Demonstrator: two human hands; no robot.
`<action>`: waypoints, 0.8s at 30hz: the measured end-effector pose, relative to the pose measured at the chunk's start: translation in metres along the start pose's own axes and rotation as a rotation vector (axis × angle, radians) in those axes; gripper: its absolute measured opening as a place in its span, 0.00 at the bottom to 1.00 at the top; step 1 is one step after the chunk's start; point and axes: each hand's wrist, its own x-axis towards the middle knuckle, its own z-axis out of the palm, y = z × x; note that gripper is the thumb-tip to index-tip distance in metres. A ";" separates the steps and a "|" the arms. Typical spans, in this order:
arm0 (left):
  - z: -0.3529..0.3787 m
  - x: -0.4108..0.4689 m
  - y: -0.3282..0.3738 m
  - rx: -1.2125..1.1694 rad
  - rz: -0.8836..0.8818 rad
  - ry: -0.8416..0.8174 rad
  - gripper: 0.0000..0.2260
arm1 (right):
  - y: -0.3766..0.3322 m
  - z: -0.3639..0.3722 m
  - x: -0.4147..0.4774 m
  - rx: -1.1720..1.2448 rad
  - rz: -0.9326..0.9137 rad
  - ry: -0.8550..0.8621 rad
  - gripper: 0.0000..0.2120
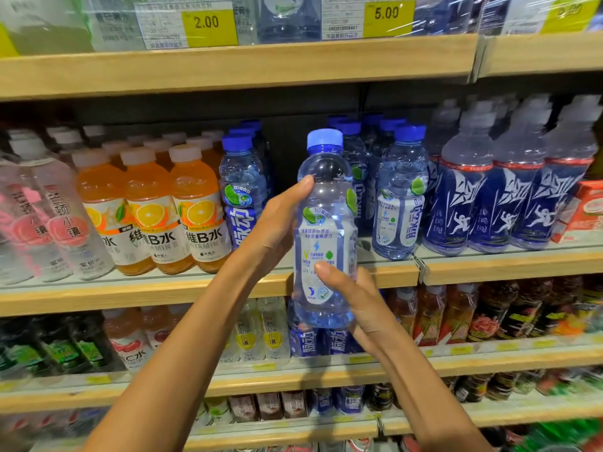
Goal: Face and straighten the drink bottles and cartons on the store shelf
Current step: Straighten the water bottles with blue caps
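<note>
I hold a clear blue-capped drink bottle [324, 230] upright in front of the middle shelf [326, 275], off the shelf board. My left hand [277, 226] grips its left side, thumb across the shoulder. My right hand [355, 305] grips its lower part, thumb on the white label. The label's back panel with small print faces me. Behind it is a gap in the row of matching blue bottles, with one [243, 187] to the left and one [399, 194] to the right.
Orange vitamin drink bottles [150, 210] and pink-labelled clear bottles [49, 220] stand left on the same shelf. Dark-blue-labelled bottles [509, 187] and a red carton [584, 210] stand right. Shelves above [228, 66] and below [293, 370] hold more drinks and price tags.
</note>
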 end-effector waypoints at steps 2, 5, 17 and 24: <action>0.003 -0.002 0.001 0.141 0.132 0.191 0.15 | -0.009 0.005 -0.002 -0.174 -0.154 0.023 0.17; 0.012 -0.007 0.008 0.245 0.303 0.289 0.08 | -0.010 0.009 0.002 -0.297 -0.275 0.231 0.19; 0.037 -0.003 0.012 -0.014 0.242 0.459 0.10 | 0.010 0.014 -0.006 -0.600 -0.336 0.330 0.29; 0.014 -0.004 0.024 -0.404 0.038 -0.161 0.24 | -0.012 -0.023 0.007 0.235 0.114 -0.451 0.35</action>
